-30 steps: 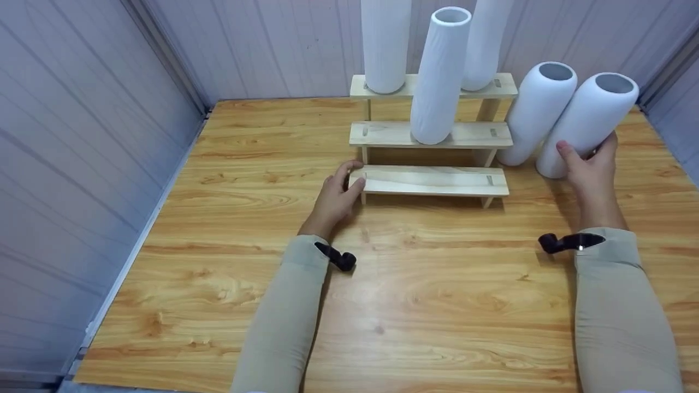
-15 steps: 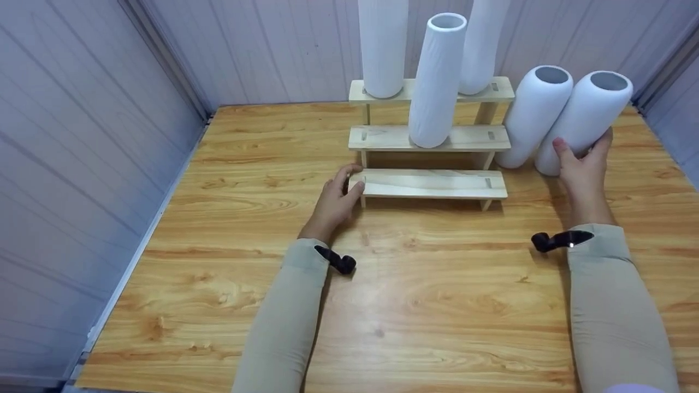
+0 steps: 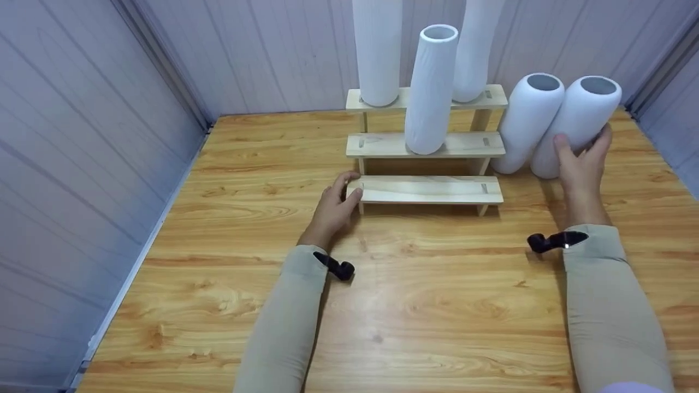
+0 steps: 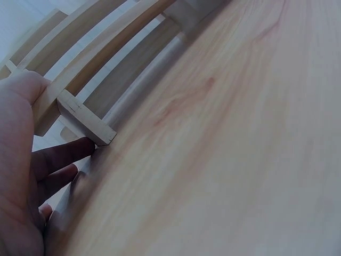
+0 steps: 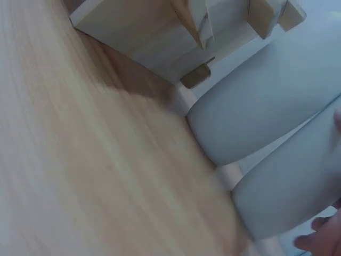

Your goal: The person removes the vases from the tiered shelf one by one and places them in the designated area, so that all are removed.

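Note:
A three-step wooden display stand (image 3: pixel 426 190) stands on the table. My left hand (image 3: pixel 331 210) grips the left end of its lowest step, thumb on the board; in the left wrist view the other fingers (image 4: pixel 59 160) lie by the stand's leg. To the right of the stand, a white vase (image 3: pixel 584 117) leans slightly in view, and my right hand (image 3: pixel 584 166) holds its lower right side, thumb in front. Close beside it, between it and the stand, is a similar white vase (image 3: pixel 528 123). In the right wrist view only parts of my right fingers show.
Another tall white vase (image 3: pixel 431 93) is on the middle step. Two more white vases, a left one (image 3: pixel 378 54) and a right one (image 3: pixel 477 54), stand on the top step, their tops out of view. Panelled walls (image 3: pixel 273 54) border the wood-grain table (image 3: pixel 246 164).
My right hand has shifted the outer vase slightly left and back, level with its neighbour. My left hand keeps its grip on the stand. The whole head view has tilted up a little.

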`<state>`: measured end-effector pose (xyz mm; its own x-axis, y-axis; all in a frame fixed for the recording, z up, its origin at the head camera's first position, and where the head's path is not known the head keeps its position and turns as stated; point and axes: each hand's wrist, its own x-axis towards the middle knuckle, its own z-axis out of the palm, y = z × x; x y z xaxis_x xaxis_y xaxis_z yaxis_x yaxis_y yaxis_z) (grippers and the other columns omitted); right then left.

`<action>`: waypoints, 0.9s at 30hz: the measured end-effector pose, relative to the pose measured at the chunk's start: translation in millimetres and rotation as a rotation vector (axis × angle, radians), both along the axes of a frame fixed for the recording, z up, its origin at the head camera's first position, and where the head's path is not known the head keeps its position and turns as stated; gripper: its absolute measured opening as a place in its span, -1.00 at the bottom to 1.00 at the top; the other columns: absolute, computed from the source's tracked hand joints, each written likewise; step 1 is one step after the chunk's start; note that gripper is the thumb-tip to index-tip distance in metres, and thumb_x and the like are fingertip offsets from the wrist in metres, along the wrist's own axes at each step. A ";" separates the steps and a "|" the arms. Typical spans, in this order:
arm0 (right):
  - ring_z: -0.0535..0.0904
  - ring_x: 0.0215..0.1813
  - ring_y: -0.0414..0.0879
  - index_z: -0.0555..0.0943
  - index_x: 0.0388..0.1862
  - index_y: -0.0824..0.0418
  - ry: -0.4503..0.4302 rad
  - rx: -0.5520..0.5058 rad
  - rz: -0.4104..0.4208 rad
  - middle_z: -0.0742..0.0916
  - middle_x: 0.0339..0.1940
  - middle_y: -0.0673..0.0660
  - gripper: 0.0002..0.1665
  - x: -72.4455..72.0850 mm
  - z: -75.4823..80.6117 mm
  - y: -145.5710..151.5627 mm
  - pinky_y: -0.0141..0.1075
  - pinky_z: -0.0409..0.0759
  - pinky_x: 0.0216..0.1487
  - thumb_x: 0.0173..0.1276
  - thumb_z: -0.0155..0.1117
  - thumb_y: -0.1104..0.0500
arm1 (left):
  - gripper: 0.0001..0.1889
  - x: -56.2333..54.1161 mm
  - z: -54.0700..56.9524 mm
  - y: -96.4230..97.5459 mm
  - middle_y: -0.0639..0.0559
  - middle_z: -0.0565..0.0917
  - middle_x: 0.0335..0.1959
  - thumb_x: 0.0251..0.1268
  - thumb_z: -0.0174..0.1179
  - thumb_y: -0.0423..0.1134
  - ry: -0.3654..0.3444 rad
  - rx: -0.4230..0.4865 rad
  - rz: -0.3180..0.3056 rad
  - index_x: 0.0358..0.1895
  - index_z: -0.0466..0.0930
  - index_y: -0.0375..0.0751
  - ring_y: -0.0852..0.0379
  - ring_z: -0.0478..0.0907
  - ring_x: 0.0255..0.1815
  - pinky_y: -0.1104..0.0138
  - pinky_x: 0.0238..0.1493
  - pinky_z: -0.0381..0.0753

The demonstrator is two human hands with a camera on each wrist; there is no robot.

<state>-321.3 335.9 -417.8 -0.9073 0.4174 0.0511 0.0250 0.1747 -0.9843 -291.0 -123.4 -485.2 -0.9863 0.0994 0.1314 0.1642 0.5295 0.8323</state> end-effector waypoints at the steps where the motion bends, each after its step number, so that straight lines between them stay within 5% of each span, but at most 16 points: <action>1: -0.20 0.60 -0.34 -0.29 0.66 -0.23 0.019 0.009 -0.032 -0.03 0.68 -0.15 0.06 2.2 6.9 -2.2 -0.31 -0.27 0.55 0.48 0.19 -0.14 | -0.59 0.0 -0.3 0.8 0.10 0.47 0.41 0.52 0.06 0.04 0.001 -0.001 0.001 0.35 0.43 0.16 -0.04 0.38 0.34 0.02 0.39 0.27; 6: -0.12 0.57 -0.37 -0.17 0.67 -0.11 0.145 0.082 -0.187 0.05 0.66 -0.13 -0.01 15.5 44.2 -21.9 -0.36 -0.22 0.52 0.49 0.17 -0.09 | -0.60 0.4 -1.2 2.1 0.07 0.47 0.41 0.52 0.07 0.04 -0.008 0.011 -0.005 0.34 0.43 0.16 -0.05 0.35 0.39 0.00 0.42 0.24; 12: 0.00 0.55 -0.36 -0.06 0.65 0.10 0.302 0.101 -0.199 0.16 0.64 -0.02 -0.05 28.4 74.6 -66.6 -0.52 -0.11 0.45 0.45 0.21 0.02 | -0.62 -0.7 -0.5 -0.9 0.07 0.49 0.38 0.52 0.08 0.04 0.001 0.018 0.002 0.32 0.45 0.19 -0.07 0.35 0.38 -0.03 0.41 0.24; 20: 0.12 0.53 -0.29 0.03 0.61 0.20 0.414 0.038 -0.080 0.26 0.59 0.07 -0.07 21.0 72.8 -109.2 -0.54 0.01 0.46 0.42 0.27 0.09 | -0.61 -0.3 -0.9 -2.4 0.08 0.51 0.36 0.52 0.09 0.02 0.006 0.007 0.005 0.33 0.45 0.14 -0.06 0.39 0.34 0.01 0.40 0.26; 27: 0.18 0.54 -0.10 0.03 0.61 0.17 0.481 -0.056 0.099 0.31 0.55 0.10 -0.03 12.3 62.8 -138.0 -0.20 0.12 0.53 0.37 0.32 0.07 | -0.62 -2.2 0.3 -1.7 -0.03 0.53 0.34 0.52 0.11 -0.10 0.049 0.053 -0.048 0.32 0.45 0.01 0.00 0.41 0.36 0.08 0.42 0.28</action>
<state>-309.0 197.8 -355.0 -0.8216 0.3448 0.4540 -0.4490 0.0994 -0.8880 -293.2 -125.1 -484.9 -0.9727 0.1384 0.1861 0.2301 0.4750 0.8494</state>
